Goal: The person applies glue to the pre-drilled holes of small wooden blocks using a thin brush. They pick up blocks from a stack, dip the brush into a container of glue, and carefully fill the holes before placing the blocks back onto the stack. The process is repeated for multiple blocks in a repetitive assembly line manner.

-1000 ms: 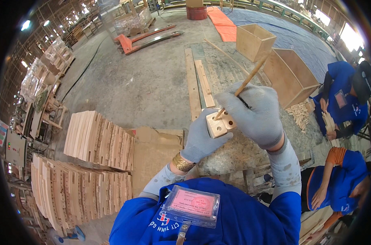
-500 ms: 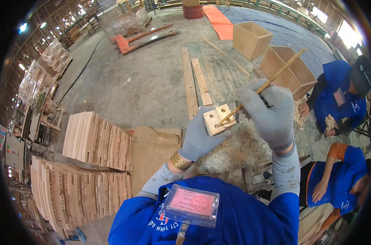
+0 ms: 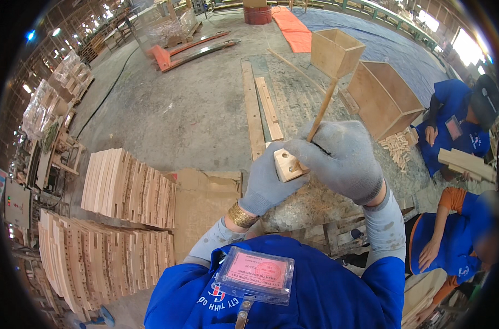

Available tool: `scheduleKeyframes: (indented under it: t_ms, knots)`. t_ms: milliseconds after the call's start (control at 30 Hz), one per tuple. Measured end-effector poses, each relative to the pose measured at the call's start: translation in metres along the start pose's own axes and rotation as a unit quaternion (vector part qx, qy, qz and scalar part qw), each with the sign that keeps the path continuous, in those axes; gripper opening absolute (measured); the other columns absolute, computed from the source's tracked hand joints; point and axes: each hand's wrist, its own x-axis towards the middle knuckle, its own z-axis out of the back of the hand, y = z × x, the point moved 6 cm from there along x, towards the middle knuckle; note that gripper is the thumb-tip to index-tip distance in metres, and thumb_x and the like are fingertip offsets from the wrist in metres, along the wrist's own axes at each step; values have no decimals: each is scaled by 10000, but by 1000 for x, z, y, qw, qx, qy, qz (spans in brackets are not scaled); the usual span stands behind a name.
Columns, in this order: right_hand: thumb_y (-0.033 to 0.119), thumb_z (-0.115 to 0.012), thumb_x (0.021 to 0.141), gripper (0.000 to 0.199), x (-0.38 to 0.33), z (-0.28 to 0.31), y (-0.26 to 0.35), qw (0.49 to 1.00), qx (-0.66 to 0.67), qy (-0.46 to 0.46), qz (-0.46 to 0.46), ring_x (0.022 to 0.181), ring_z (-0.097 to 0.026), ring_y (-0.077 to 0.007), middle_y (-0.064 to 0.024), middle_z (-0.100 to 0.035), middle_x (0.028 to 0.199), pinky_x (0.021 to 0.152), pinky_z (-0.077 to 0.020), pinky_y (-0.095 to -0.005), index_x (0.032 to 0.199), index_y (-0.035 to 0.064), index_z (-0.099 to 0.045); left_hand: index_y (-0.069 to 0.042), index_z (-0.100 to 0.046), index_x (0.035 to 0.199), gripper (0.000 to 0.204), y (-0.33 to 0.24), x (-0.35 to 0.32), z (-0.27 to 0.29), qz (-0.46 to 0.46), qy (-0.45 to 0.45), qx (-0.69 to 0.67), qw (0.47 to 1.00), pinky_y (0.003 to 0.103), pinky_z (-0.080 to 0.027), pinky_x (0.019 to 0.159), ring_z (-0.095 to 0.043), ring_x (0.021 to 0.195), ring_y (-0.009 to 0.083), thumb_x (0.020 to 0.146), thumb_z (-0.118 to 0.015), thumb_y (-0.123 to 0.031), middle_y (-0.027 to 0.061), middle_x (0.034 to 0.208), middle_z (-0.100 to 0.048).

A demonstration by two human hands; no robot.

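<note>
L hand (image 3: 268,183) grips drilled wood block (image 3: 288,164); R hand (image 3: 342,159), fingers closed on stick (image 3: 320,109), has swung it upright w/ tip now in the block.

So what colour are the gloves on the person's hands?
Grey knit gloves on the left hand and right hand, clearest in the head view.

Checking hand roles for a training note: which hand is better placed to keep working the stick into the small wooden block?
Right. The right hand already grips the thin wooden stick, its lower end at the small wooden block. The left hand is occupied holding that block from below.
</note>
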Motion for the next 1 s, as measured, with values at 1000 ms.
scheduleKeyframes:
  t_ms: [1000]
  knots:
    - [131, -613, 798, 149, 17, -4, -22, 977, 165, -32, -134, 517, -584, -211, -122, -607, 630, 463, -413, -274, 801, -3, -677, -64, -502, 1104, 574, 11, -1, -7, 13, 13, -23, 1000, 317, -504, 754, -625, 859, 204, 639, -793, -231, 97, 954, -617]
